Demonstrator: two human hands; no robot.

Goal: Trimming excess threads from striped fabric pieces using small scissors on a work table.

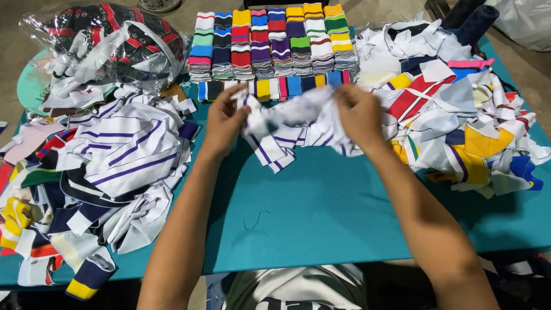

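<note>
Above the middle of the teal table (321, 212), left hand (225, 121) and right hand (359, 113) each pinch one end of a white collar piece with purple stripes (287, 129), fingers closed on the cloth. Stacked striped collars (270, 43) line the far edge; loose heaps lie at the left edge (115, 155) and right edge (459, 126).

You get even overhead light, bright on the teal table (321, 206); soft shadows under both forearms. Moving hands and held cloth blur; corners dim.
</note>
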